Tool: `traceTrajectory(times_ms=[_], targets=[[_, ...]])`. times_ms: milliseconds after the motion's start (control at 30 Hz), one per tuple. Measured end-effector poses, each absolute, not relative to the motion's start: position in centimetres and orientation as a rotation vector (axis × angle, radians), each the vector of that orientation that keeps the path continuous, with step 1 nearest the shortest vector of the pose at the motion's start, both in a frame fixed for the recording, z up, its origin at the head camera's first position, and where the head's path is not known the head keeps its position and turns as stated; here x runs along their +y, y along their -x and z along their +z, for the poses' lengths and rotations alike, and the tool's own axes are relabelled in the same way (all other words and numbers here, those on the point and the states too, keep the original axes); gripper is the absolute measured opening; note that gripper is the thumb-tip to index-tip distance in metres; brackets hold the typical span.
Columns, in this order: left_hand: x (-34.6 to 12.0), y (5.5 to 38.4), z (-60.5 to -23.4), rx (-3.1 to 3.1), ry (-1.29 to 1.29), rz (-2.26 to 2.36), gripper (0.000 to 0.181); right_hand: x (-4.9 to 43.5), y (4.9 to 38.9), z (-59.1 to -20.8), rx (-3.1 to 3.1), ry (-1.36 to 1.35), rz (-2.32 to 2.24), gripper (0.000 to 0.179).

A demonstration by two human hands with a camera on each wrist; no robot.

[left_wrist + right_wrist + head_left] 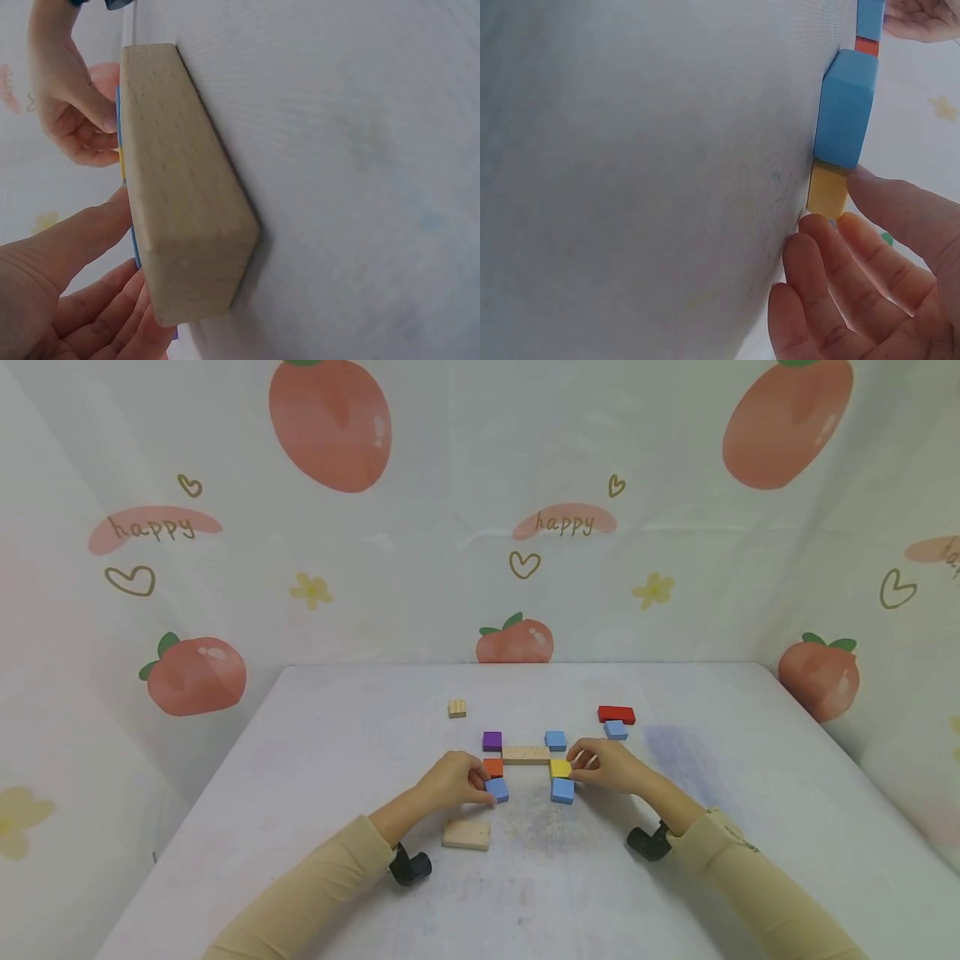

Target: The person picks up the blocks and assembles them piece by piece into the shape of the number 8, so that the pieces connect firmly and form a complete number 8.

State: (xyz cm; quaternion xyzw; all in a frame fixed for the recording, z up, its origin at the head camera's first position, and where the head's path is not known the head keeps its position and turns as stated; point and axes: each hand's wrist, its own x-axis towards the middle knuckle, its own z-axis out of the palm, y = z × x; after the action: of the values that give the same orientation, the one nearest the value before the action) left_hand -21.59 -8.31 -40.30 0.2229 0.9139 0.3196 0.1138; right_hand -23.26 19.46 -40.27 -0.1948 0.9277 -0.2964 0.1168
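My left hand point(453, 779) pinches a blue block point(497, 790) from its left side, thumb at the front and fingers behind. That block sits slightly turned, in front of an orange block point(492, 767). On the right, my right hand point(609, 766) has its thumb and fingertips around the right side of a yellow block point(827, 190). Another blue block point(846, 109) stands just in front of the yellow one. Between the two columns lies a wooden bar point(526, 756). Behind are a purple block point(492, 741) at left and a blue block point(555, 740) at right.
A flat wooden plank point(467, 835) lies near my left wrist and fills much of the left wrist view. Farther back are a small wooden block point(457, 709), a red block point(617, 715) and a blue block point(616, 730). A printed cloth hangs behind the white table point(337, 718).
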Motion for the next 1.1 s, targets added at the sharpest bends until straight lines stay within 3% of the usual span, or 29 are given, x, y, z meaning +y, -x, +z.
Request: traceTrajectory(times_ms=[1100], targets=[[-8.51, 21.38, -40.19, 2.691, -0.649, 0.996, 0.025, 19.61, 23.32, -40.37, 2.729, 0.620, -0.867, 0.020]])
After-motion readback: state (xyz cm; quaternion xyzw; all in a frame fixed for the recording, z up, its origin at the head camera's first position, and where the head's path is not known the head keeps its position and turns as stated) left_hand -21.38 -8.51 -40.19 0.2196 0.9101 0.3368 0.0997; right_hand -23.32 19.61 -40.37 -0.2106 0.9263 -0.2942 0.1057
